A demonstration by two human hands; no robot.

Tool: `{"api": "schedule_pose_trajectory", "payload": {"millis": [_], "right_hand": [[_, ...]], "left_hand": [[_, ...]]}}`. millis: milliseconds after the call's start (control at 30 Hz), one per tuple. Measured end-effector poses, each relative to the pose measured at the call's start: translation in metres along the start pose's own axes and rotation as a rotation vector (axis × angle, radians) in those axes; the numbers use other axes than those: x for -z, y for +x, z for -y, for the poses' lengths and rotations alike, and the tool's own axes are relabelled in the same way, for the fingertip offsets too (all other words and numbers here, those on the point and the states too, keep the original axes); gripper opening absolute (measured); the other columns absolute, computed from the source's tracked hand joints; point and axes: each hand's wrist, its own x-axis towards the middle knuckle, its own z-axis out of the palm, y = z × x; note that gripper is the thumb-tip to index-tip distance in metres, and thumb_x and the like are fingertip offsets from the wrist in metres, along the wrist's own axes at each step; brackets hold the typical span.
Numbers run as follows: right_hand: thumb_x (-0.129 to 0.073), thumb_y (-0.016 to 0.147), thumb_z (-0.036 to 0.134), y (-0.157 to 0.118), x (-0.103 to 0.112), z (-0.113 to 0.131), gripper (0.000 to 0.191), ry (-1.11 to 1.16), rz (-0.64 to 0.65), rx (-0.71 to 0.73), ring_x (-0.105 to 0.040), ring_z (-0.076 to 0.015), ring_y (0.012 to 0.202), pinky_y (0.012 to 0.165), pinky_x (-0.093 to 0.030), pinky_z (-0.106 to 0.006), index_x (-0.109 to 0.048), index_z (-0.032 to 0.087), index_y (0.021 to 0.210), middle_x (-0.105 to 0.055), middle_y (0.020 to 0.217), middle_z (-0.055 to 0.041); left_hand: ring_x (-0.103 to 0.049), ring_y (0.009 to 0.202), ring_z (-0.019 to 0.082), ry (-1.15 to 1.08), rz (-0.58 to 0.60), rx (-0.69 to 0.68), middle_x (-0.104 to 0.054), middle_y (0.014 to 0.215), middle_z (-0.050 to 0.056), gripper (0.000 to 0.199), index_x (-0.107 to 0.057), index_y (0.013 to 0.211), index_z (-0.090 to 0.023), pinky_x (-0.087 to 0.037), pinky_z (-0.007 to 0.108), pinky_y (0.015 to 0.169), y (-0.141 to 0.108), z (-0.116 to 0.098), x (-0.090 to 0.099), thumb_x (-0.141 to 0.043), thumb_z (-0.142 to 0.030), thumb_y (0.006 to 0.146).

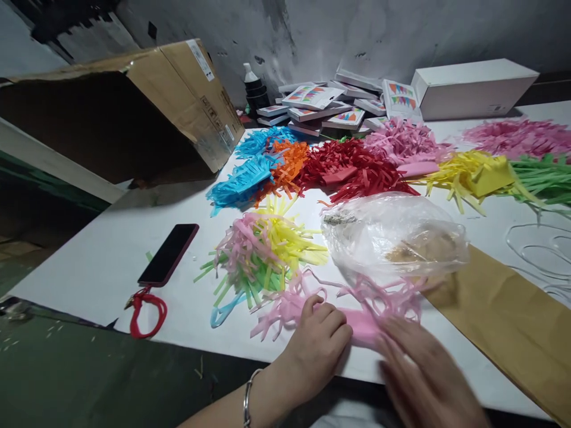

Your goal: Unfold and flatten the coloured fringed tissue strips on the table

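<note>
Pink fringed tissue paper (363,326) lies at the table's front edge, its strips spreading away on both sides. My left hand (319,342), with a silver bangle at the wrist, has its fingers curled down on the pink paper's flat band. At the band's right end is my right hand (422,368), blurred by motion, its fingertips at the paper; its grip cannot be made out. Just beyond lie a mixed pile of yellow, pink and green fringes (267,246) and a clear plastic bag (379,238) with something brown inside or beneath it.
Blue (250,178), orange, red (352,169), pink, yellow and green fringe bundles line the back. Behind them are printed flat boxes (312,98) and a white box (475,89). A phone (168,255) and cardboard box (191,95) stand left, brown paper (504,315) right.
</note>
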Motion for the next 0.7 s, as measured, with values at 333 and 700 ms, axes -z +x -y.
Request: {"api": "schedule_pose_trajectory", "payload": {"millis": [333, 700], "right_hand": [[-0.049, 0.1, 0.013, -0.02, -0.031, -0.003, 0.019, 0.052, 0.087, -0.085, -0.061, -0.0207, 0.095, 0.097, -0.038, -0.04, -0.067, 0.018, 0.099, -0.069, 0.096, -0.006], [-0.055, 0.096, 0.012, -0.002, -0.037, 0.008, 0.014, -0.289, 0.032, -0.207, -0.065, -0.0258, 0.098, 0.099, -0.035, -0.049, -0.067, 0.018, 0.1, -0.071, 0.103, -0.0098]], "left_hand": [[-0.056, 0.086, 0.02, -0.063, 0.022, 0.039, -0.069, 0.093, 0.004, 0.024, -0.06, 0.095, -0.018, -0.035, 0.041, 0.09, -0.015, 0.003, 0.011, -0.039, -0.018, 0.105], [-0.058, 0.067, 0.021, 0.142, 0.052, 0.197, -0.061, 0.068, 0.001, 0.026, -0.055, 0.073, -0.019, -0.037, 0.037, 0.068, 0.014, 0.007, -0.01, -0.052, -0.02, 0.099]]}}
